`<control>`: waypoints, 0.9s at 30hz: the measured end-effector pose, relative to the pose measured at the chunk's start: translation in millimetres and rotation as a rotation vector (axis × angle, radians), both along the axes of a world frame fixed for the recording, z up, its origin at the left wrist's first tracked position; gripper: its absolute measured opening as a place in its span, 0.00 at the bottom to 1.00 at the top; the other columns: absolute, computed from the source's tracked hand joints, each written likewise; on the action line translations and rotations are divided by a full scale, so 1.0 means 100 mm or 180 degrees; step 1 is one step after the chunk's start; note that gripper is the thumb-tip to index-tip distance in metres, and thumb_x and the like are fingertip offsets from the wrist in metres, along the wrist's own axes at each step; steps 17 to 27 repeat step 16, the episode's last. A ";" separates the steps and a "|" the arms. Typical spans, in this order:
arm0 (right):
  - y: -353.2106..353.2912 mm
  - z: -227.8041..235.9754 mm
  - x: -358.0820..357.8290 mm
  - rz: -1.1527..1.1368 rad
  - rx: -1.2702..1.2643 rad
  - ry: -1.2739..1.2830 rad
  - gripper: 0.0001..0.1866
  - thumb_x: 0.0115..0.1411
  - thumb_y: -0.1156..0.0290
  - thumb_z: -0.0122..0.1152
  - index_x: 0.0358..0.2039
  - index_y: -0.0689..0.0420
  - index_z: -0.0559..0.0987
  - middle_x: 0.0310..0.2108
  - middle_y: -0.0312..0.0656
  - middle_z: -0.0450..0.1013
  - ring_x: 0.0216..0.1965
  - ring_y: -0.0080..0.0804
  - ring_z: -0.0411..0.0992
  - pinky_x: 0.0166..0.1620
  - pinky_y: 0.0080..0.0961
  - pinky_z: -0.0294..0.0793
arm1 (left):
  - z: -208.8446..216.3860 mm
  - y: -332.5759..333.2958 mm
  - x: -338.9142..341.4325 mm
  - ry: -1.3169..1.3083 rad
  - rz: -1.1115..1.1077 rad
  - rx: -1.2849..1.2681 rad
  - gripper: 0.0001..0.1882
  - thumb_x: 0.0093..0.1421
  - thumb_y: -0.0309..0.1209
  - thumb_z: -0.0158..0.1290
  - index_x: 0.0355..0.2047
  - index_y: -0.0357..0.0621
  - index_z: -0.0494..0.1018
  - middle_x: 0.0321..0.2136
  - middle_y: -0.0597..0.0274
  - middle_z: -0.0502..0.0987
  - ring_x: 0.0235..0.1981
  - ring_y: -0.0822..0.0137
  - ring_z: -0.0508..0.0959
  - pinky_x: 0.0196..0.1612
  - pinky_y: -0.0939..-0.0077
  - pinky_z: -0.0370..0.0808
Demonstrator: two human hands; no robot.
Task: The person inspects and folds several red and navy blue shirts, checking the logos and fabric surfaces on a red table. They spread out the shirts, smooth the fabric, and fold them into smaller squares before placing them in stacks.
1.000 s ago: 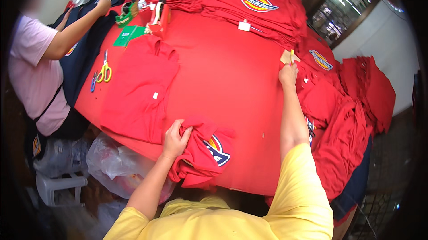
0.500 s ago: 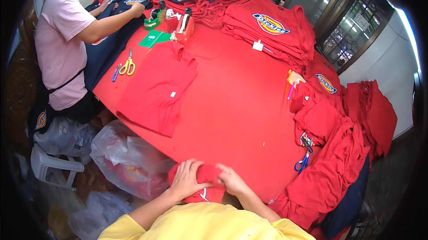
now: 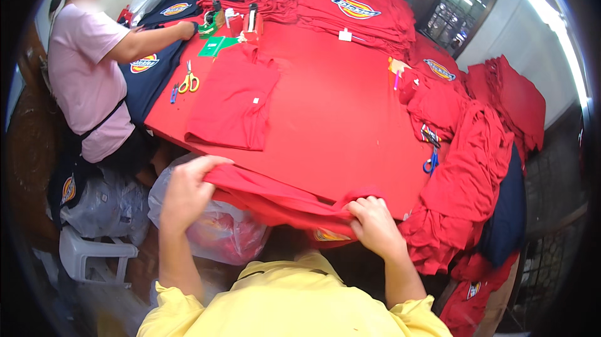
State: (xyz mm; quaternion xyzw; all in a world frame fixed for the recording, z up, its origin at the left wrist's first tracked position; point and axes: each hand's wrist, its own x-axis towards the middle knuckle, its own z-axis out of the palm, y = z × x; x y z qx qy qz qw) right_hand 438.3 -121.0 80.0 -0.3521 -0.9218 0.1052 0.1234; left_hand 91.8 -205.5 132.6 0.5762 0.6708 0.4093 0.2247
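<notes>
A red T-shirt (image 3: 285,202) is stretched sideways between my hands at the near edge of the red-covered table (image 3: 338,105). My left hand (image 3: 191,190) is closed on its left end, out past the table edge. At the other end, the fingers of my right hand (image 3: 377,224) grip the cloth. Part of a printed emblem shows on the fabric hanging beside the right hand. Just beyond the left hand lies a folded red shirt (image 3: 228,111) with a small white tag.
Yellow-handled scissors (image 3: 190,81) and a blue cutter (image 3: 174,93) lie at the left. Blue-handled scissors (image 3: 431,160) rest beside a heap of red shirts (image 3: 466,174). Shirt stacks (image 3: 354,11) line the back. A co-worker (image 3: 94,67) handles navy shirts. Plastic bags (image 3: 225,233) and a stool (image 3: 94,252) stand below.
My hands have moved from close together to wide apart, spreading the bunched red shirt between them. The co-worker's arms have shifted over the navy shirts. My view has shifted slightly.
</notes>
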 end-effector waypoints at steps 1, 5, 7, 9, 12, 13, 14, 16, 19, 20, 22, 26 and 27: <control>0.03 -0.08 0.11 -0.0390 0.0182 -0.0769 0.06 0.49 0.73 0.59 0.30 0.55 0.77 0.29 0.40 0.73 0.38 0.42 0.69 0.42 0.42 0.65 | 0.10 -0.02 -0.04 0.0200 -0.0107 0.0257 0.22 0.44 0.15 0.45 0.40 0.36 0.78 0.35 0.46 0.80 0.39 0.52 0.81 0.45 0.71 0.75; -0.03 0.29 0.47 -0.1969 0.1209 0.0622 0.07 0.46 0.77 0.62 0.24 0.58 0.72 0.34 0.42 0.71 0.44 0.43 0.65 0.44 0.40 0.62 | 0.09 -0.05 0.06 0.0388 -0.0059 0.0385 0.22 0.43 0.15 0.45 0.41 0.35 0.77 0.35 0.46 0.80 0.39 0.56 0.81 0.46 0.74 0.74; -0.01 0.13 0.53 -0.1907 0.1504 0.1512 0.08 0.44 0.79 0.61 0.24 0.58 0.71 0.34 0.45 0.70 0.39 0.46 0.66 0.44 0.41 0.65 | -0.02 -0.06 0.06 0.0079 -0.0282 0.0390 0.23 0.43 0.14 0.46 0.41 0.33 0.77 0.36 0.48 0.81 0.41 0.62 0.80 0.48 0.76 0.73; 0.04 -0.44 0.74 -0.1951 0.0504 0.0312 0.11 0.43 0.79 0.59 0.30 0.57 0.72 0.24 0.47 0.71 0.30 0.52 0.72 0.36 0.43 0.70 | -0.11 -0.15 -0.03 -0.1001 -0.0338 0.0487 0.17 0.45 0.14 0.49 0.38 0.30 0.77 0.38 0.54 0.80 0.42 0.66 0.78 0.50 0.74 0.72; -0.10 -0.39 0.84 -0.2277 -0.0050 0.1435 0.14 0.48 0.77 0.61 0.37 0.56 0.73 0.25 0.43 0.73 0.28 0.42 0.74 0.36 0.37 0.73 | -0.23 -0.40 -0.08 -0.2157 -0.0174 0.0994 0.14 0.52 0.17 0.57 0.39 0.35 0.71 0.30 0.64 0.74 0.36 0.71 0.77 0.43 0.79 0.74; -0.20 -0.29 0.91 -0.2493 -0.0031 0.1986 0.15 0.50 0.76 0.61 0.40 0.56 0.74 0.25 0.43 0.72 0.28 0.39 0.74 0.36 0.35 0.73 | -0.17 -0.38 0.08 -0.2787 -0.0403 0.0881 0.15 0.53 0.21 0.61 0.40 0.37 0.70 0.29 0.67 0.73 0.35 0.74 0.76 0.40 0.82 0.73; -0.26 -0.30 0.97 -0.2585 0.0119 0.2297 0.14 0.54 0.73 0.61 0.42 0.57 0.74 0.27 0.41 0.72 0.29 0.33 0.72 0.35 0.30 0.72 | -0.26 -0.33 0.09 -0.2665 -0.0460 0.0563 0.15 0.53 0.22 0.62 0.39 0.38 0.70 0.29 0.69 0.72 0.34 0.74 0.76 0.39 0.82 0.73; -0.33 -0.34 0.97 -0.2731 0.0272 0.2662 0.14 0.57 0.71 0.61 0.44 0.59 0.74 0.30 0.39 0.73 0.31 0.27 0.71 0.35 0.24 0.70 | -0.73 -0.19 -0.15 -0.2167 -0.0778 -0.0304 0.13 0.53 0.25 0.64 0.36 0.40 0.71 0.28 0.70 0.72 0.33 0.76 0.77 0.37 0.82 0.72; -0.33 -0.34 0.97 -0.2731 0.0272 0.2662 0.14 0.57 0.71 0.61 0.44 0.59 0.74 0.30 0.39 0.73 0.31 0.27 0.71 0.35 0.24 0.70 | -0.73 -0.19 -0.15 -0.2167 -0.0778 -0.0304 0.13 0.53 0.25 0.64 0.36 0.40 0.71 0.28 0.70 0.72 0.33 0.76 0.77 0.37 0.82 0.72; -0.33 -0.34 0.97 -0.2731 0.0272 0.2662 0.14 0.57 0.71 0.61 0.44 0.59 0.74 0.30 0.39 0.73 0.31 0.27 0.71 0.35 0.24 0.70 | -0.73 -0.19 -0.15 -0.2167 -0.0778 -0.0304 0.13 0.53 0.25 0.64 0.36 0.40 0.71 0.28 0.70 0.72 0.33 0.76 0.77 0.37 0.82 0.72; -0.33 -0.34 0.97 -0.2731 0.0272 0.2662 0.14 0.57 0.71 0.61 0.44 0.59 0.74 0.30 0.39 0.73 0.31 0.27 0.71 0.35 0.24 0.70 | -0.73 -0.19 -0.15 -0.2167 -0.0778 -0.0304 0.13 0.53 0.25 0.64 0.36 0.40 0.71 0.28 0.70 0.72 0.33 0.76 0.77 0.37 0.82 0.72; -0.33 -0.34 0.97 -0.2731 0.0272 0.2662 0.14 0.57 0.71 0.61 0.44 0.59 0.74 0.30 0.39 0.73 0.31 0.27 0.71 0.35 0.24 0.70 | -0.73 -0.19 -0.15 -0.2167 -0.0778 -0.0304 0.13 0.53 0.25 0.64 0.36 0.40 0.71 0.28 0.70 0.72 0.33 0.76 0.77 0.37 0.82 0.72; -0.33 -0.34 0.97 -0.2731 0.0272 0.2662 0.14 0.57 0.71 0.61 0.44 0.59 0.74 0.30 0.39 0.73 0.31 0.27 0.71 0.35 0.24 0.70 | -0.73 -0.19 -0.15 -0.2167 -0.0778 -0.0304 0.13 0.53 0.25 0.64 0.36 0.40 0.71 0.28 0.70 0.72 0.33 0.76 0.77 0.37 0.82 0.72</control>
